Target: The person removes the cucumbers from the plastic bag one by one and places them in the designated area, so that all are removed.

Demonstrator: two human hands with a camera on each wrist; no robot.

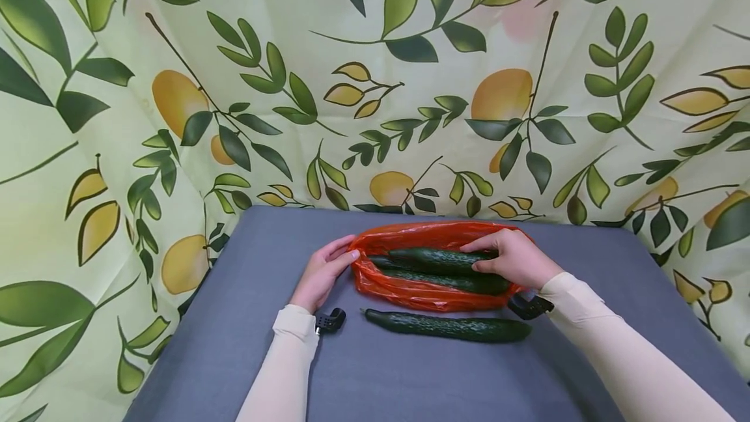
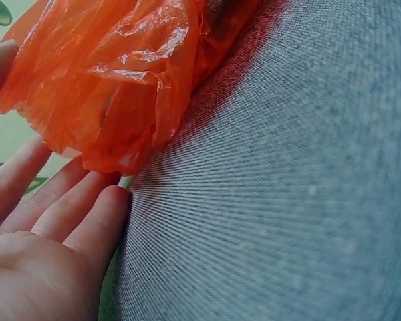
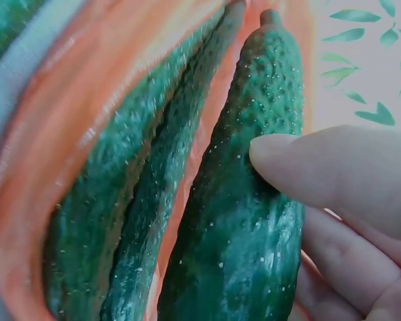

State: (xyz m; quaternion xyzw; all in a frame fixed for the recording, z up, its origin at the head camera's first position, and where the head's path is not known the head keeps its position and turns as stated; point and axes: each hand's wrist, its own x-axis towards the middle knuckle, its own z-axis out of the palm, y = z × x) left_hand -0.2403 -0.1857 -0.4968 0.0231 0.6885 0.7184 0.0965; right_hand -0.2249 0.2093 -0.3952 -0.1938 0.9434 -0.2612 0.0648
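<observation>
A red plastic bag (image 1: 404, 295) lies with its mouth facing up, and dark green cucumbers (image 1: 439, 279) are inside it. My right hand (image 1: 515, 259) grips one cucumber (image 3: 244, 221) in the bag, thumb on top and fingers along its far side. Two more cucumbers (image 3: 144, 194) lie beside it in the right wrist view. At the bag's left end my left hand (image 1: 325, 272) holds the rim between thumb and fingers; in the left wrist view the fingers (image 2: 93, 227) are nearly straight and their tips partly hidden by the film. Another cucumber (image 1: 448, 327) lies in front of the bag.
The grey cloth-covered table (image 1: 410, 383) runs back to a hanging cloth (image 1: 351, 148) printed with leaves and fruit, which also stands along both sides. Black wrist-camera mounts (image 1: 332, 320) project from the sleeves close to the bag and the loose cucumber.
</observation>
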